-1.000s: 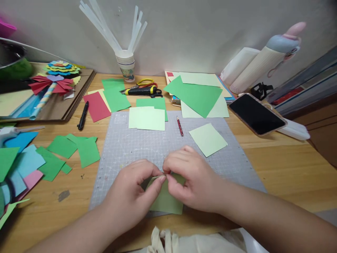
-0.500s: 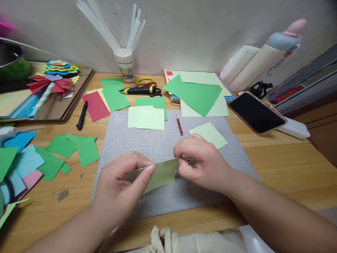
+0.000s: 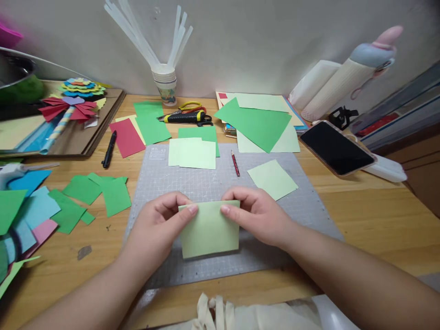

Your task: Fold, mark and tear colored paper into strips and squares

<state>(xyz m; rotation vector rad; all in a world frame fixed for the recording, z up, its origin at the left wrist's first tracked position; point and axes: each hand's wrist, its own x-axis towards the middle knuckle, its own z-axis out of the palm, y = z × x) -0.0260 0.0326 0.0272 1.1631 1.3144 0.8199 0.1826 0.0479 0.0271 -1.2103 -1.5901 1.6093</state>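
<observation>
Between my two hands a light green sheet of paper (image 3: pixel 210 233) is held up by its top edge, its face tilted toward me. My left hand (image 3: pixel 163 217) pinches the upper left corner, thumb in front and fingers behind. Near the upper right corner, my right hand (image 3: pixel 256 213) pinches it the same way. Beneath lies a grey cutting mat (image 3: pixel 154 183). Another light green square (image 3: pixel 273 178) rests on it beyond my right hand, and a short red pencil (image 3: pixel 235 164) lies further back. Two overlapping pale green sheets (image 3: pixel 197 154) lie at the mat's far edge.
Green paper pieces (image 3: pixel 117 197) lie at the left. Scissors and a yellow-black cutter (image 3: pixel 184 117) lie behind the mat, near paper cups (image 3: pixel 167 89) holding white strips. A phone (image 3: pixel 337 146) and a bottle (image 3: pixel 343 82) are at the right; a black pen (image 3: pixel 109 150) lies left.
My right hand has come down onto the paper's top edge, and its thumb now presses the front. The paper has turned to show more of its face.
</observation>
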